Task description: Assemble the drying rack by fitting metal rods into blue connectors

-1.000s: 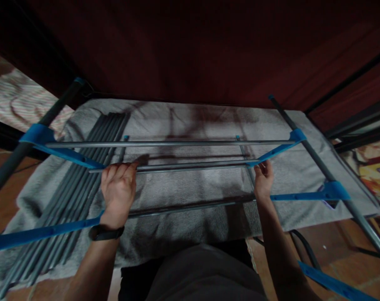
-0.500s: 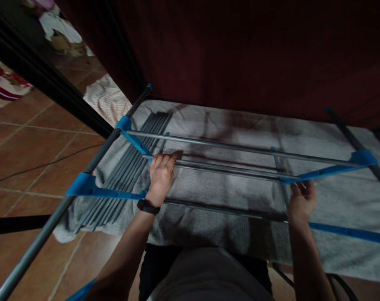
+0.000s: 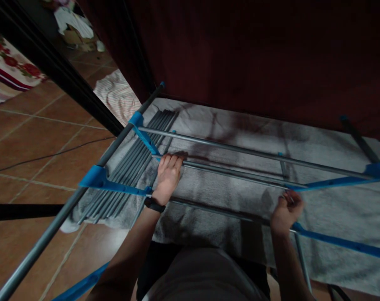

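My left hand [image 3: 168,175], with a dark band on the wrist, is wrapped around the left part of a thin grey metal tube [image 3: 227,172] in the middle of a rack frame. A second thin tube runs close beside it. At the right end of these tubes, just below the tip of a blue plastic arm [image 3: 331,182], my right hand [image 3: 286,212] has its fingers curled in a pinch. Something small and shiny may be between them, too unclear to name. Blue brackets [image 3: 97,177] join the arms to a thick grey side pole [image 3: 117,142].
Several loose grey tubes [image 3: 130,167] lie side by side on a grey blanket [image 3: 205,190] at the left. Behind stands a dark red panel [image 3: 240,62]. A black bar [image 3: 67,75] crosses the upper left, and a thin cable [image 3: 52,155] runs over the tiled floor.
My right hand has moved left and down from the blue arm's tip, its fingers now curled. My left hand keeps its hold on the tube. The view has shifted slightly.
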### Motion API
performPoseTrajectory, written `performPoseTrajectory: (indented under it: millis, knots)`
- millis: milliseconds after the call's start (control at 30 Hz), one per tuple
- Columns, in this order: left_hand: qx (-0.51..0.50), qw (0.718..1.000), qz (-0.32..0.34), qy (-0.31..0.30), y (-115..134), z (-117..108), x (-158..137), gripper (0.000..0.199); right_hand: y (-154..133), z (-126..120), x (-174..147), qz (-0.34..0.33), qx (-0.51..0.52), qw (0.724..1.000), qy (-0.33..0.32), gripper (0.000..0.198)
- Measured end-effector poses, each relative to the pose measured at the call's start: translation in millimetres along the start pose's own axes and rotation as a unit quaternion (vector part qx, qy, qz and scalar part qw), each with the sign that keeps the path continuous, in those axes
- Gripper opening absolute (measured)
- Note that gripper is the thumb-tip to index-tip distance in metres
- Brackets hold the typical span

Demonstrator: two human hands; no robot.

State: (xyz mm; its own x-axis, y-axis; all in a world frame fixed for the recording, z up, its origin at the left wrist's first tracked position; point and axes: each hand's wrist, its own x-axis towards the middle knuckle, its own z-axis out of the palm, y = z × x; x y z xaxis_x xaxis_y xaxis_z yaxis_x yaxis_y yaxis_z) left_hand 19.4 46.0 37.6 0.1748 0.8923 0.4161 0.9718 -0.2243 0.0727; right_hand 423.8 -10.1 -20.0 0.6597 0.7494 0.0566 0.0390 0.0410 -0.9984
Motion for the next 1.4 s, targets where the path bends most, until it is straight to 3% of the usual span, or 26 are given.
performPoseTrajectory:
  millis: [67,133,233,300,433,533,933,1167,1300,1400]
  knots:
    - [-0.006,1.000,0.003,0.002,0,0,0,0.040,-11,9,-10,-0.114,-0.082,0.990,-0.003,0.024]
    - [-0.012,1.000,0.004,0.005,1,1,0,0.040,-24,22,-15,-0.226,-0.162,0.958,-0.067,0.021]
    - [-0.017,1.000,0.007,0.014,1,1,1,0.038,-37,52,-16,-0.340,-0.235,0.895,-0.166,0.029]
    - [-0.013,1.000,0.012,0.021,1,1,1,0.036,-42,74,-16,-0.408,-0.281,0.839,-0.226,0.035]
    - [-0.007,1.000,0.016,0.026,1,2,1,0.034,-46,112,-21,-0.483,-0.351,0.740,-0.309,0.039]
    - [-0.003,1.000,0.020,0.021,1,2,2,0.033,-49,124,-24,-0.486,-0.397,0.705,-0.331,0.036]
    - [0.025,0.998,0.057,0.011,-7,13,3,0.036,-57,128,-21,-0.468,-0.416,0.699,-0.344,0.032]
    - [0.011,0.999,0.050,-0.005,-6,15,-3,0.054,-57,128,-20,-0.469,-0.418,0.697,-0.347,0.031]
    - [-0.011,0.999,0.031,0.004,-5,15,-8,0.060,-57,129,-20,-0.470,-0.414,0.700,-0.343,0.031]
    - [-0.043,0.998,-0.034,0.044,-6,15,-10,0.060,-59,129,-20,-0.471,-0.411,0.703,-0.339,0.031]
